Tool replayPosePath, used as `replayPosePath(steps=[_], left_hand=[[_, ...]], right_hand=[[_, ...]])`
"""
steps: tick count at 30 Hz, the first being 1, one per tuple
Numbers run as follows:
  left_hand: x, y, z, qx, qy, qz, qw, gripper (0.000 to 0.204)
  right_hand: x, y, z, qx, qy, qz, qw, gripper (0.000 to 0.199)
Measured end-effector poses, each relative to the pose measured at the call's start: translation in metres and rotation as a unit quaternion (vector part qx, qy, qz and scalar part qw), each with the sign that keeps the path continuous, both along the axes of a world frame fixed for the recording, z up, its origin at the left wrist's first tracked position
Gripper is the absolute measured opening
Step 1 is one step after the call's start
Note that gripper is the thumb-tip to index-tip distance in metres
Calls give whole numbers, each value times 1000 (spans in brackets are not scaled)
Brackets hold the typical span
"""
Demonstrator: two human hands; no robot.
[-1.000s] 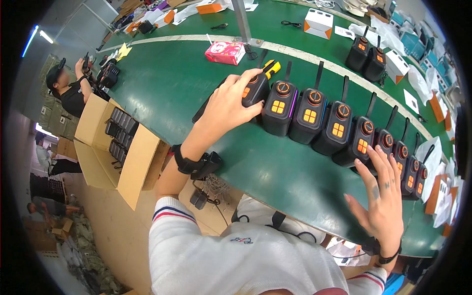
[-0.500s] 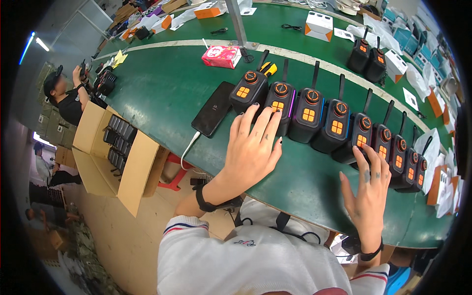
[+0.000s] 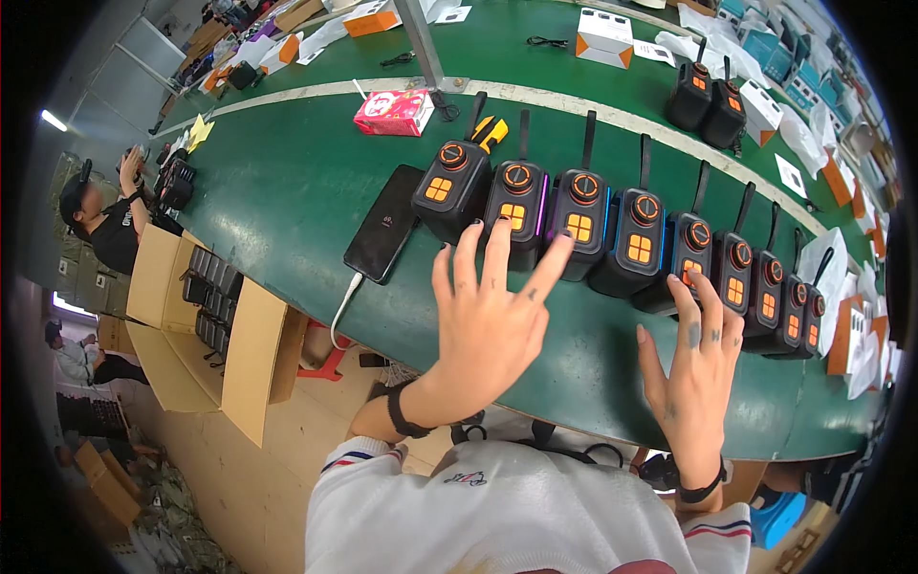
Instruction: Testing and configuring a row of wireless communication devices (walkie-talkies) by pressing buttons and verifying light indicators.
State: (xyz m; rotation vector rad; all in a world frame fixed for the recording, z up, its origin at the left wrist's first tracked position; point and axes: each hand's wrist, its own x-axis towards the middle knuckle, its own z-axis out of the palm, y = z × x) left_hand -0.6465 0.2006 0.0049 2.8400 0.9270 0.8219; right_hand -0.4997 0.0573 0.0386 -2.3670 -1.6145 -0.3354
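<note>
White sleeves with striped cuffs at the bottom edge, both forearms coming up over the near rim of the green table (image 3: pixel 316 182). Left hand (image 3: pixel 488 330): fully open, fingers spread, palm down, gripping nothing; fingertips land on the front faces of the second and third units in a row of black handheld radios (image 3: pixel 612 239) with orange keypads and knobs. Black band on that wrist. Right hand (image 3: pixel 698 368): also open and flat, fingers splayed, holding nothing; index and middle tips touch the lower edge of the fifth radio (image 3: pixel 690 256), further right in the same row. Row runs left to right, units standing side by side, touching or nearly so, antennas pointing away from the person, shrinking toward the right rim of the view. Just left of the row: a black phone (image 3: pixel 384 235) lying flat, white cable (image 3: pixel 342 306) from its near end dropping over the table edge. Below the table on the left, an open cardboard box (image 3: pixel 206 325) with dark items packed in rows. Behind the row: a yellow-and-black tool (image 3: pixel 491 131), a pink packet (image 3: pixel 394 112), a metal post (image 3: pixel 419 40). Farther back right, two more black radios (image 3: pixel 706 96) standing together, white-and-orange cartons (image 3: pixel 602 36) near them. Far left, another person (image 3: pixel 100 215) in dark clothes at the table end, hands raised.
</note>
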Motion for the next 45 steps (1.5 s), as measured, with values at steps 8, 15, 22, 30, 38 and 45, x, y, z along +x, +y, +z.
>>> replayPosePath(steps=[8,15,22,30,38,45], left_hand=[[7,-4,-5,-16,17,28,999,61],[12,-5,-9,-20,10,27,999,62],[14,-5,-11,-21,-13,12,1000,63],[14,-3,-12,-12,-9,11,1000,62],[16,2,-15,2,-9,19,1000,62],[16,2,-14,-4,-15,18,1000,61]], right_hand=[[-5,2,-8,6,28,-53,998,68],[-4,1,-9,16,20,-94,995,62],[-6,-5,-11,7,-3,-154,988,60],[-8,-5,-9,-18,-3,-171,985,57],[-7,3,-25,55,16,-185,981,53],[-4,2,-27,86,21,-165,982,55]])
